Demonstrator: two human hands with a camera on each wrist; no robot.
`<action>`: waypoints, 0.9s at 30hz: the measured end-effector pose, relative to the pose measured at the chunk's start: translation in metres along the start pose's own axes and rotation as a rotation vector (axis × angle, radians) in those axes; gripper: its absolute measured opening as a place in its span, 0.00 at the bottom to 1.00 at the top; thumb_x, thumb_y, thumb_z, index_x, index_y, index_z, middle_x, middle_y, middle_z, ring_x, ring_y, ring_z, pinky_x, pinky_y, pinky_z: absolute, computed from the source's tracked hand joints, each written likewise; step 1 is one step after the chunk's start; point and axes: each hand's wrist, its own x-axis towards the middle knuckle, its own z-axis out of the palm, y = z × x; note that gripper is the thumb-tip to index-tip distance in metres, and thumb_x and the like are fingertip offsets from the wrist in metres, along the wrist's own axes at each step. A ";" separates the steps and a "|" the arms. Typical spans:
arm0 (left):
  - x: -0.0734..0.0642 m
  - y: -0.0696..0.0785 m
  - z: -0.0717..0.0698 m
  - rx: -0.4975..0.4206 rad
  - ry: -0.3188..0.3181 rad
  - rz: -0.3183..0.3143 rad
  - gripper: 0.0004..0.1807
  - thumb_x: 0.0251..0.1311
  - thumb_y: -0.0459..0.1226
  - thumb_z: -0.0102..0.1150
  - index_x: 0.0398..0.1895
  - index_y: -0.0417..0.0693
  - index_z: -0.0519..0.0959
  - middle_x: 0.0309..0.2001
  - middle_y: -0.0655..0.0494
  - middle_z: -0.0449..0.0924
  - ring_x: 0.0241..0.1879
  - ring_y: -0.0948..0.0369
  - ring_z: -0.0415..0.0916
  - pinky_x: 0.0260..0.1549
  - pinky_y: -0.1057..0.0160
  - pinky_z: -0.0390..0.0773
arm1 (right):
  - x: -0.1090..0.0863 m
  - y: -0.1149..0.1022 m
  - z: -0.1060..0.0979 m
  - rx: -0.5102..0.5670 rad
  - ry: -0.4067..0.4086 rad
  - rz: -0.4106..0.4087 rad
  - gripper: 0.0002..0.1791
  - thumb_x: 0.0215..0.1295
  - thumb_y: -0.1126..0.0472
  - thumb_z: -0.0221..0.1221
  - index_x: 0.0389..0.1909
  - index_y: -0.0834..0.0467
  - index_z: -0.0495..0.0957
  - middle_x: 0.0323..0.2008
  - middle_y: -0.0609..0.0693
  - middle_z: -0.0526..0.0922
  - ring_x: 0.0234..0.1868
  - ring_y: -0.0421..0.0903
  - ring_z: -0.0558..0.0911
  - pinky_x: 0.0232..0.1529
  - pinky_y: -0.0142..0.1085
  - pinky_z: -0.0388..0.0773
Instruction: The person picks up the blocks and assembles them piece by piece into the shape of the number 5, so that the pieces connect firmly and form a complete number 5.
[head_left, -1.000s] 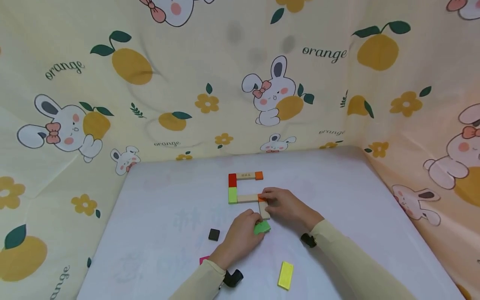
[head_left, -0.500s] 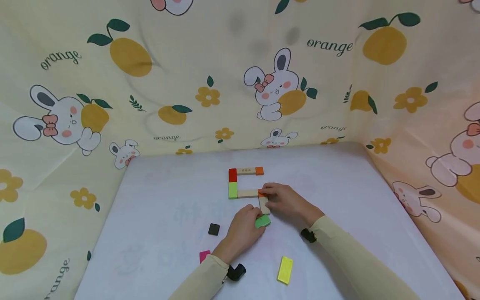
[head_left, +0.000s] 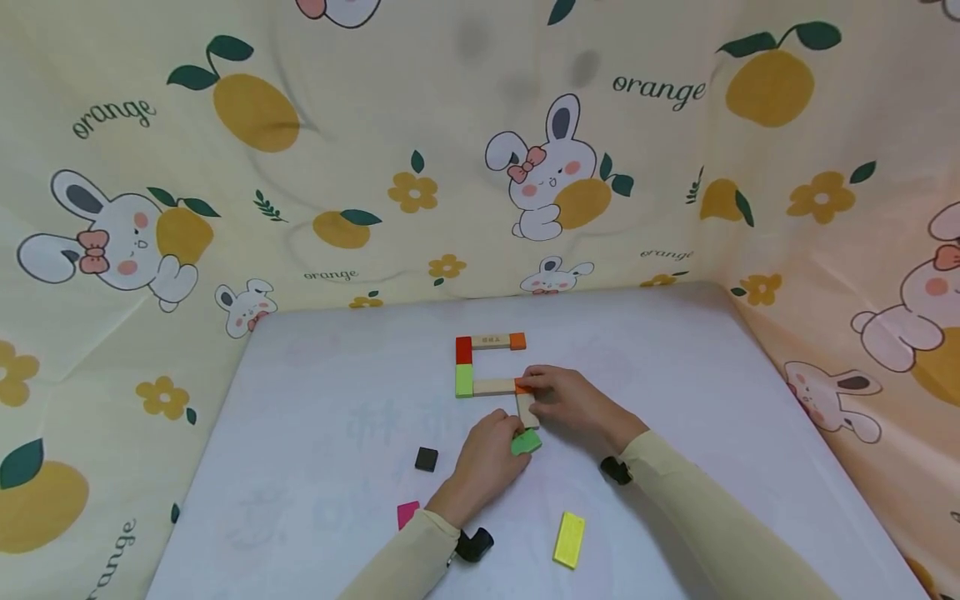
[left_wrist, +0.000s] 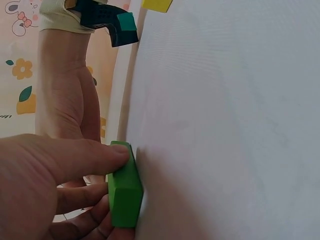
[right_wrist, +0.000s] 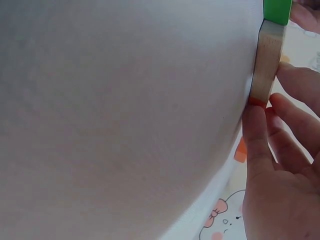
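My left hand (head_left: 483, 458) pinches a green block (head_left: 527, 442) between thumb and fingers. In the left wrist view the thumb lies on top of the green block (left_wrist: 125, 192), low over the white surface. My right hand (head_left: 581, 404) holds a plain wooden block (head_left: 528, 410) and the small orange block (head_left: 521, 385) at its far end, with fingertips on both. The right wrist view has the wooden block (right_wrist: 267, 62) end to end with the green one. A wooden bar (head_left: 493, 387) runs left from the orange block to a lime block (head_left: 464, 381).
Beyond the lime block lie a red block (head_left: 463, 350), a wooden bar (head_left: 491, 342) and an orange block (head_left: 517, 341). Nearer are a black block (head_left: 427, 459), a pink block (head_left: 407, 514) partly behind the left sleeve, and a yellow block (head_left: 569, 540). A patterned curtain (head_left: 450, 125) surrounds the table.
The green block has shifted slightly and turned, coming up to the near end of the wooden block. The right hand keeps its hold; the head view has tilted down a little.
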 end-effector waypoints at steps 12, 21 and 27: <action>0.000 -0.001 -0.002 0.007 0.030 0.017 0.17 0.62 0.40 0.80 0.50 0.44 0.88 0.40 0.57 0.79 0.37 0.63 0.74 0.41 0.63 0.81 | 0.001 -0.003 -0.003 -0.021 0.010 -0.053 0.28 0.71 0.66 0.72 0.71 0.59 0.82 0.68 0.51 0.79 0.68 0.53 0.77 0.70 0.52 0.74; -0.002 -0.004 -0.001 0.004 0.040 0.045 0.15 0.60 0.39 0.80 0.47 0.43 0.88 0.38 0.57 0.79 0.36 0.63 0.74 0.40 0.63 0.80 | -0.001 -0.003 -0.002 -0.030 0.009 -0.076 0.28 0.71 0.65 0.71 0.72 0.60 0.80 0.70 0.55 0.79 0.71 0.57 0.76 0.70 0.53 0.74; -0.001 -0.005 -0.001 0.007 0.020 0.042 0.17 0.60 0.39 0.81 0.48 0.42 0.88 0.39 0.57 0.79 0.37 0.62 0.74 0.41 0.62 0.81 | -0.001 -0.002 -0.001 -0.042 0.008 -0.079 0.29 0.71 0.66 0.72 0.71 0.61 0.80 0.69 0.54 0.79 0.68 0.54 0.78 0.68 0.51 0.77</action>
